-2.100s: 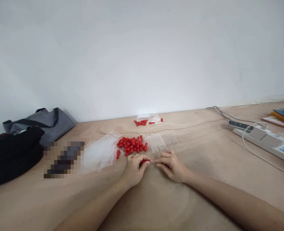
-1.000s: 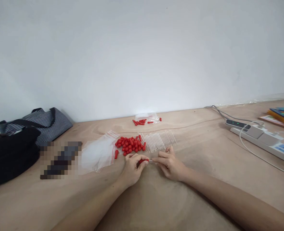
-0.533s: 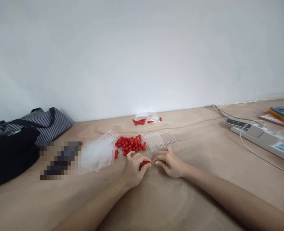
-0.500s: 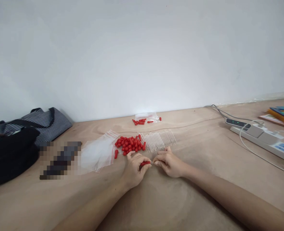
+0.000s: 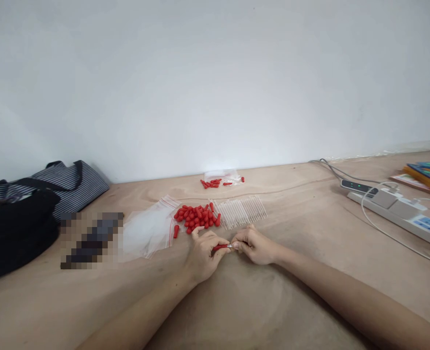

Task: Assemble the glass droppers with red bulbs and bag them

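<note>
Red bulb (image 5: 220,247) pinched by left hand (image 5: 205,253), tube (image 5: 229,246) by right hand (image 5: 252,246), nearer than red pile (image 5: 196,216); tube likely fragile, best held bulb-side.

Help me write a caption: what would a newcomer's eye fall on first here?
Probably the pile of bright red dropper bulbs near the centre, just beyond the left hand, with a row of thin clear tubes to its right. Next, the fingers below it: the left hand pinches one red bulb, while the right hand grips a slim clear tube lined up with it.
</note>
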